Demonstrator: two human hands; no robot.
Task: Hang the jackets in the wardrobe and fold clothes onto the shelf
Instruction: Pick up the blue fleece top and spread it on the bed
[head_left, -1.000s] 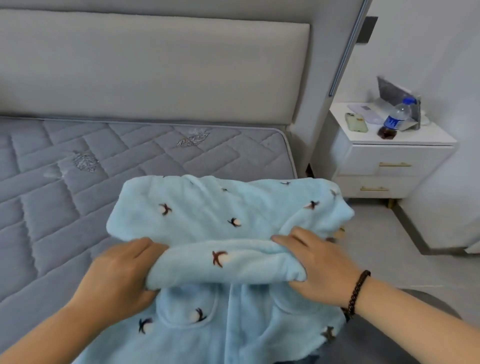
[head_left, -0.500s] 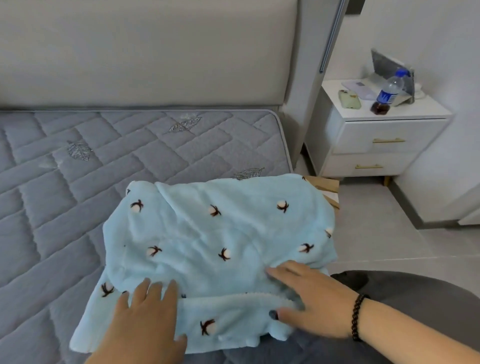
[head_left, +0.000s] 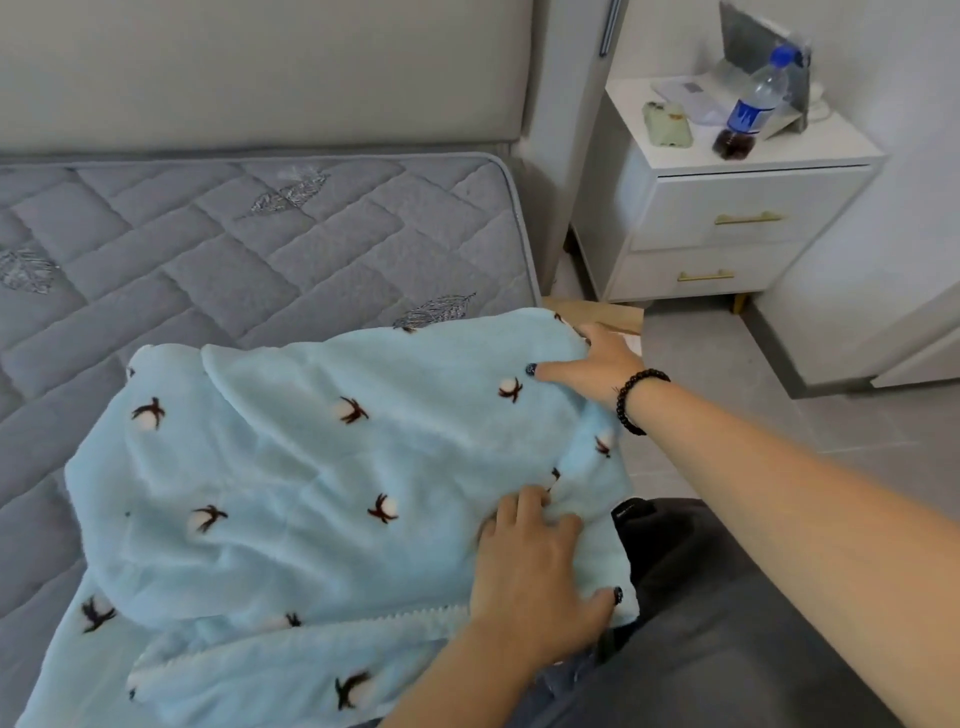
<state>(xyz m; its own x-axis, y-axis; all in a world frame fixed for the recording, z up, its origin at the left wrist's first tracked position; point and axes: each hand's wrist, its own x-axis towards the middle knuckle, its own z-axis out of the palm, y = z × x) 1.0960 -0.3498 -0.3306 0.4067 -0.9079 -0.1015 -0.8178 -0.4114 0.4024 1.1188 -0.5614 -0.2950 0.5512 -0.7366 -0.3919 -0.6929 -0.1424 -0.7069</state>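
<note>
Fleece, pale blue and dotted with small dark-and-white sprigs, makes up the garment (head_left: 291, 467) lying half-folded on the grey quilted mattress (head_left: 218, 249), bunched toward the mattress's near right corner with its right side spilling past the right edge. At its left end the cloth sits in soft rounded humps, and a scalloped hem runs along the near side above a lower layer; such pile looks thick, light and limp, so I judge it will sag and slump wherever it is not held up, and will cling to itself more than slide. Further right, the left hand (head_left: 535, 577) rests on the near right part of the garment, fingers spread and slightly bent, pressing the fabric down, thumb out on the blue edge; it pins, not pinches. Beyond it the right hand (head_left: 597, 364), wearing a dark bead bracelet, grips the garment's far right corner at the mattress edge, thumb lying on top and fingers curled around the fold. Good holds seem to be the corners and folded edges, both hands lifting together. Rightmost stands a white nightstand (head_left: 727, 228) with a bottle (head_left: 748, 109).
</note>
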